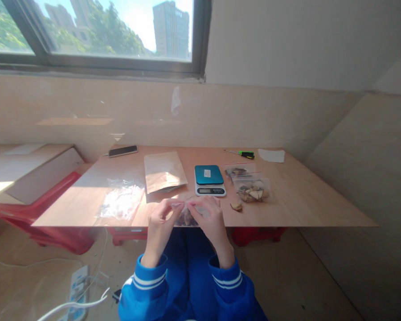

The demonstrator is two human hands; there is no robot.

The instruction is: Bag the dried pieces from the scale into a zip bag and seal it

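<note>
Sunlit plywood forms your work table (pixel 304 200), set against a pale wall under a window showing trees and tower blocks. Your hands meet at the table's near edge, just in front of a small teal kitchen scale (pixel 209 179). Your left hand (pixel 160 223) and right hand (pixel 212 222) pinch the top strip of a small clear bag (pixel 186 216) between thumbs and curled fingers, one hand at each end, fingers closed on the plastic. Brownish pieces sit inside the bag, too small and blurred to identify. Your right fingers cover much of the bag's right side, so you cannot tell whether its seal is open or shut. Right of the scale lie two more filled clear bags (pixel 250 185) and one loose brown piece (pixel 236 206). Left of the scale lie a brown paper pouch (pixel 163 171) and a heap of empty clear bags (pixel 122 201). Farther back are a phone (pixel 123 150), a green-handled screwdriver (pixel 243 154) and white paper (pixel 272 155). Blue sleeves with white stripes cover your wrists.
</note>
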